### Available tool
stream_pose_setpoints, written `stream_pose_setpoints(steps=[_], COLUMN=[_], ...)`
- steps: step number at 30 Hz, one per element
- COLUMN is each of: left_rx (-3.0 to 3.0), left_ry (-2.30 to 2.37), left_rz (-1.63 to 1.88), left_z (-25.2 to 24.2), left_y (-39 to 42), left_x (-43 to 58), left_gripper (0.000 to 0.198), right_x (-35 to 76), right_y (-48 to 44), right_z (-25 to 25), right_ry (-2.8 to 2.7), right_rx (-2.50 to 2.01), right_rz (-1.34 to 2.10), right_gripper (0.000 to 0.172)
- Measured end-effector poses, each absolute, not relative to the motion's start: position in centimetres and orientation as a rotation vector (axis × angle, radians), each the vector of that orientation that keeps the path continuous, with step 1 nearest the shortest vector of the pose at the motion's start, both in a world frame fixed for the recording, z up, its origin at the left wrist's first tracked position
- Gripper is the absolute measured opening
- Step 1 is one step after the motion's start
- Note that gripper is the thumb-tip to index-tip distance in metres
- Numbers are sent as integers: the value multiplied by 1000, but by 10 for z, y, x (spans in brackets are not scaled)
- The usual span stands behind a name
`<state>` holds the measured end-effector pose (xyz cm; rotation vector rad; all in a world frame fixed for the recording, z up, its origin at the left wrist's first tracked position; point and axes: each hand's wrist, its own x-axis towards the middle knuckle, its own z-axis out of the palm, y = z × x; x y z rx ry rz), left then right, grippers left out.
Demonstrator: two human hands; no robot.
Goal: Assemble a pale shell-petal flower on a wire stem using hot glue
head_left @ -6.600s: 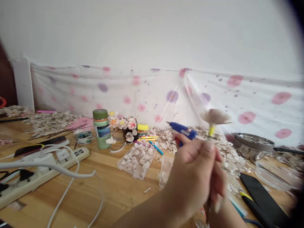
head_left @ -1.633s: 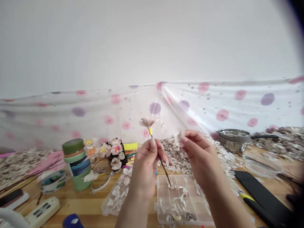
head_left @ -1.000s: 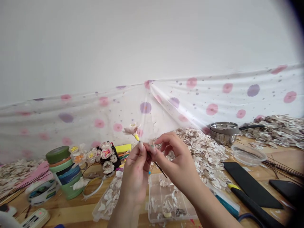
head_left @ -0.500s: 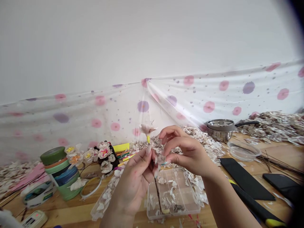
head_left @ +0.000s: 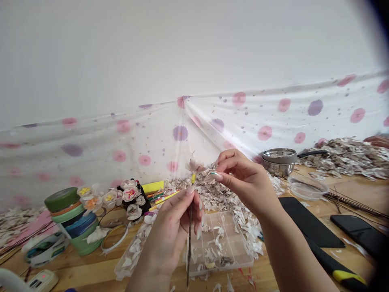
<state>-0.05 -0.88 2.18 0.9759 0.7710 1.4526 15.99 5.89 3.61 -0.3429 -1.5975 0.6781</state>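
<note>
My left hand (head_left: 179,215) pinches a thin brown stem (head_left: 189,243) between thumb and fingers and holds it upright. At its top sits a handmade flower (head_left: 195,164) with pale petals, and a yellow band (head_left: 193,178) wraps the stem just under it. My right hand (head_left: 240,174) is raised to the right of the flower, apart from it, thumb and fingertips pinched together. Anything between those fingertips blends into the pale petals behind. Below both hands lies a clear compartment box (head_left: 234,243) with white petal scraps in it.
Petals (head_left: 219,190) heap along the back, with a larger pile (head_left: 346,156) at right, where part of another person's hand (head_left: 378,140) shows. Finished flowers (head_left: 130,194) stand left by a green tub (head_left: 77,223). Right: steel pan (head_left: 278,161), clear lid (head_left: 306,188), phone (head_left: 358,230), yellow-black tool (head_left: 337,269).
My right hand has moved up and away from my left, where a petal showed between them. My left hand has turned the stem more upright. The other person's hand has appeared at far right.
</note>
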Motion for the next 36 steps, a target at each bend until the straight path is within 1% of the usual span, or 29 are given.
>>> stream_pose_setpoints(steps=[13, 19, 28, 36], left_rx=[1037, 1022, 1115, 1143], left_ry=[789, 818, 890, 966], left_rz=[1413, 1396, 1353, 1352], left_z=[24, 25, 23, 22], left_y=[-12, -13, -12, -13], left_x=[3, 4, 3, 4], left_gripper=[29, 31, 41, 44], right_x=[152, 150, 149, 147], right_y=[60, 58, 58, 59], right_z=[34, 34, 33, 33], right_ry=[-1552, -1564, -1564, -1568], right_rx=[-437, -514, -518, -495], right_rz=[561, 435, 280, 202], right_gripper=[7, 5, 5, 4])
